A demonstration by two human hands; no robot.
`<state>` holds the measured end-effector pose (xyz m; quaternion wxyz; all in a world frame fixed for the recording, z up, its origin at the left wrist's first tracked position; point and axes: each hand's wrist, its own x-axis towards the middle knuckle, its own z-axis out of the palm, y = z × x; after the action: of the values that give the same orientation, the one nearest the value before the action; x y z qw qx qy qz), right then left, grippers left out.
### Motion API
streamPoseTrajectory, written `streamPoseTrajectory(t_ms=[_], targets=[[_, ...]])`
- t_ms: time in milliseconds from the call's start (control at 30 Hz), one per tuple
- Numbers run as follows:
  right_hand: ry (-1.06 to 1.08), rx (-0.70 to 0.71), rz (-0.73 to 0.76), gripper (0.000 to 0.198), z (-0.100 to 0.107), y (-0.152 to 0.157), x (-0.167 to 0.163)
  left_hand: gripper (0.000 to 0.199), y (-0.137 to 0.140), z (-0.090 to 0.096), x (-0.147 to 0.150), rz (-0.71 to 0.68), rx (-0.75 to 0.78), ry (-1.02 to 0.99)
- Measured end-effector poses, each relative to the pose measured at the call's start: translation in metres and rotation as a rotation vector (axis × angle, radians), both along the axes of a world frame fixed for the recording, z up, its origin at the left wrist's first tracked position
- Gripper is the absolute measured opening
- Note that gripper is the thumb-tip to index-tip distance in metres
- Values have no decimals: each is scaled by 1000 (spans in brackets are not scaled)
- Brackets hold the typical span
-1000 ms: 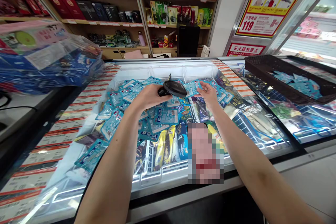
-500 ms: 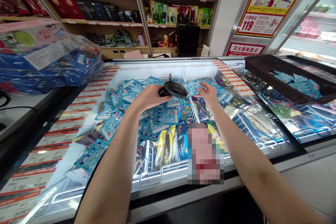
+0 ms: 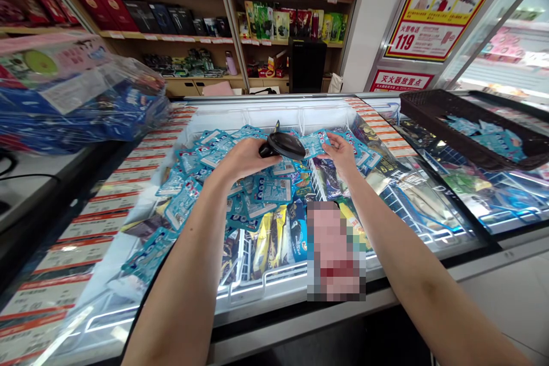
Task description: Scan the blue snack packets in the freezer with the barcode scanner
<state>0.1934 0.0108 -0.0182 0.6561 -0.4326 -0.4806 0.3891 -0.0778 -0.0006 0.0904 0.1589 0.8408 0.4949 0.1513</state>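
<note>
Your left hand [image 3: 246, 155]'s got the scanner [image 3: 287, 145], just left of the packet [image 3: 315, 143] your right hand [image 3: 340, 151]'s pinching, toward the freezer [image 3: 257, 117]'s far edge.

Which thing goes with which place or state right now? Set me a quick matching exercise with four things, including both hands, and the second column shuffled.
Things:
1. left hand
2. right hand
3. brown basket
4. pink-and-blue bundle

Places or states:
A. at the far right, with loose packets inside
B. gripping a black handheld device
C. at the far left, wrapped in clear plastic
D. pinching a blue packet

Pairs: 1-B, 2-D, 3-A, 4-C
</note>
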Motion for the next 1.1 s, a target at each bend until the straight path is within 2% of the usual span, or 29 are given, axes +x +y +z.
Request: streamPoseTrajectory(t_ms=[100,233,367,567,733,800,867,1100], targets=[[-151,48,-130,56,1,-4,0,46,-1,1,-1,11,-21,-23],[-563,125,-469,35,8,-13,8,49,-3,5,-7,43,-35,-62],[-812,23,-748,35,12,-17,23,47,-4,8,-13,63,-17,-98],[-933,-141,-880,38,7,-15,36,43,-3,7,-21,86,-24,-138],[-1004,-125,-983,35,12,-24,29,43,-1,4,-24,81,-24,-183],[-1063,-79,-954,36,17,-28,21,42,-1,5,-25,85,-11,-187],[-1138,-29,-844,37,22,-28,11,42,-1,5,-26,86,-4,-185],[-1384,110,-248,46,24,-9,-32,44,-1,5,-26,106,0,-168]])
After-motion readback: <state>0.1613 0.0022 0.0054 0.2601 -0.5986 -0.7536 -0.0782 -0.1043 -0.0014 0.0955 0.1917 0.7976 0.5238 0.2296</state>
